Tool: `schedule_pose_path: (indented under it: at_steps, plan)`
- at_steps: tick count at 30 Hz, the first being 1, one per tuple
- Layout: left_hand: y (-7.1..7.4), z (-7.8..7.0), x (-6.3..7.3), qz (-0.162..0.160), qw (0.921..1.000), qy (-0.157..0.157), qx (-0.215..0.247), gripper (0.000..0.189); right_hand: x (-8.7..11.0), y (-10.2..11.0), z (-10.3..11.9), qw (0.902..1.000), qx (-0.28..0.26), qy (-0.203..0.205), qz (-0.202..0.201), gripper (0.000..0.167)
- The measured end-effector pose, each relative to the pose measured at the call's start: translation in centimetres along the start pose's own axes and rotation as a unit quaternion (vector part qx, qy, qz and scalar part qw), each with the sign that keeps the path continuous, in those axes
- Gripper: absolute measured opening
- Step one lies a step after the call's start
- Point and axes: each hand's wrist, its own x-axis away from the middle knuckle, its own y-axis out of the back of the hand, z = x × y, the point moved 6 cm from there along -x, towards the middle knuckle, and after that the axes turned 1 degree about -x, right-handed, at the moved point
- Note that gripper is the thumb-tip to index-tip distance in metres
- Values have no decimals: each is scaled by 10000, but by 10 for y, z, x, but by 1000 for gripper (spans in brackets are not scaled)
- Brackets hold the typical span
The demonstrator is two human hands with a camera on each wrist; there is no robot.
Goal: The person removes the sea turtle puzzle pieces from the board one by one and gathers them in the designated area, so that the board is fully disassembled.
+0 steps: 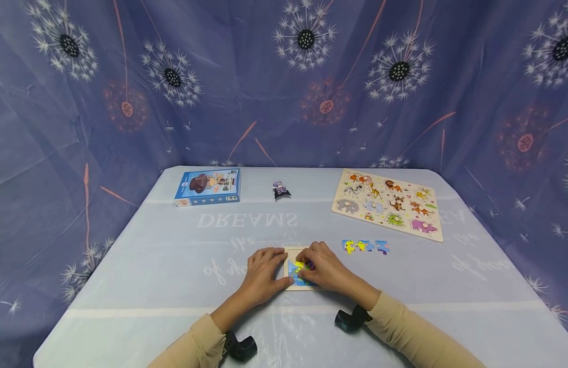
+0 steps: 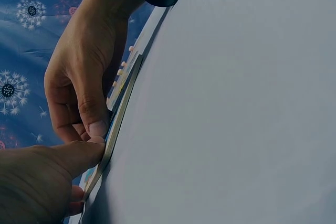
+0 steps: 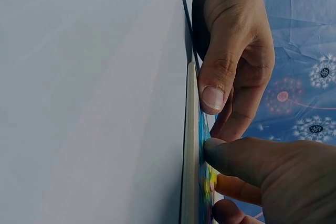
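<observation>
A small wooden jigsaw tray [image 1: 290, 288] lies flat on the table, with blue and yellow pieces [image 1: 293, 271] set inside its pale frame. My left hand [image 1: 265, 273] grips the tray's left side, its thumb at the near-left part and its fingers by the far-left corner. Over the right half of the tray bends my right hand [image 1: 327, 268], thumb and fingers pinching a yellow and purple puzzle piece [image 1: 311, 266] at the tray's surface. The right hand hides much of that piece and the tray's right side. In the right wrist view, both thumbs [image 3: 212, 98] come down at the tray.
Several loose puzzle pieces [image 1: 364, 246] lie in a row right of the tray. Farther back stand a wooden animal peg board [image 1: 380, 212] at the right, a small dark and purple packet [image 1: 280, 190] in the middle and a blue box [image 1: 209, 186] at the left.
</observation>
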Motion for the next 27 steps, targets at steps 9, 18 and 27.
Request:
schedule_pose_path:
  at_steps: [9,18,27]
  plan:
    - [0,0,-1,-12,10000,14,-26,56,-1,0,1,9999,-67,6,-116,30]
    - [0,0,-1,-2,10000,30,-32,55,2,0,4,9981,-57,341,-510,32]
    - [0,-1,1,-258,9991,-216,-270,55,0,-2,3,9995,-94,38,-300,31]
